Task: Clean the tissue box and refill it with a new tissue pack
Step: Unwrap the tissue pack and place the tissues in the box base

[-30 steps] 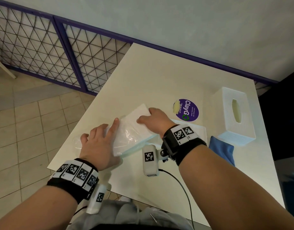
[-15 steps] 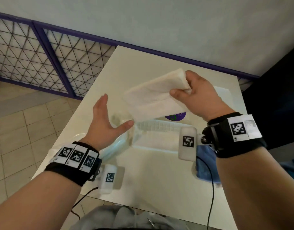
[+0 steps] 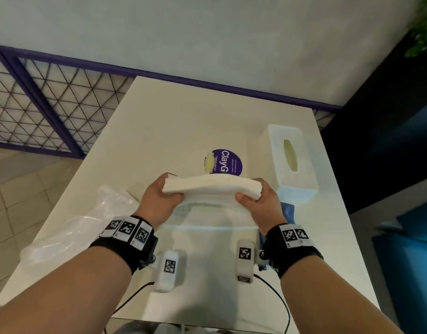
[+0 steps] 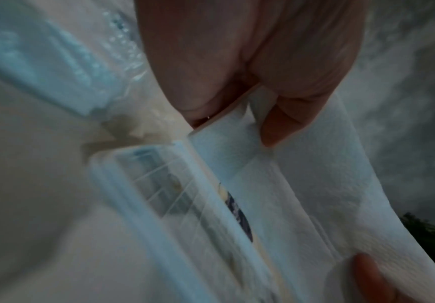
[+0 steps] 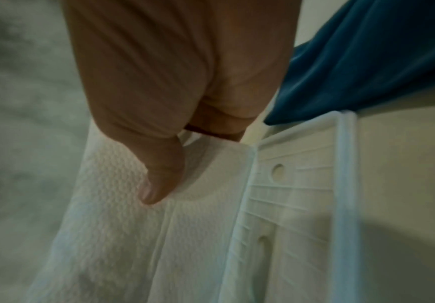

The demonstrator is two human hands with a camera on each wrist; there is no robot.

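Note:
A bare stack of white tissues [image 3: 211, 185] hangs bowed above the table, one end in each hand. My left hand [image 3: 164, 191] grips its left end, thumb on top. My right hand [image 3: 252, 194] grips the right end. Under the stack lies the tissue box's flat white ribbed base [image 3: 207, 220]. The white box cover [image 3: 292, 165], with its oval slot, stands upright at the right. In the left wrist view the left hand [image 4: 237, 102] pinches the embossed tissue stack [image 4: 302, 194]. The right wrist view shows the right hand [image 5: 185, 82] with its thumb on the tissue stack [image 5: 123, 225], beside the base [image 5: 288, 205].
A crumpled clear plastic wrapper [image 3: 87, 225] lies at the table's left edge. A blue cloth [image 3: 288, 210] sits under my right hand, by the cover. A round purple sticker [image 3: 228, 162] marks the white table [image 3: 183, 121]. A wall and purple mesh railing [image 3: 51, 104] stand behind.
The right hand drew the tissue stack out of the wrapper and lifted it. The left hand left the wrapper and took the stack's other end; the stack now hangs over the base.

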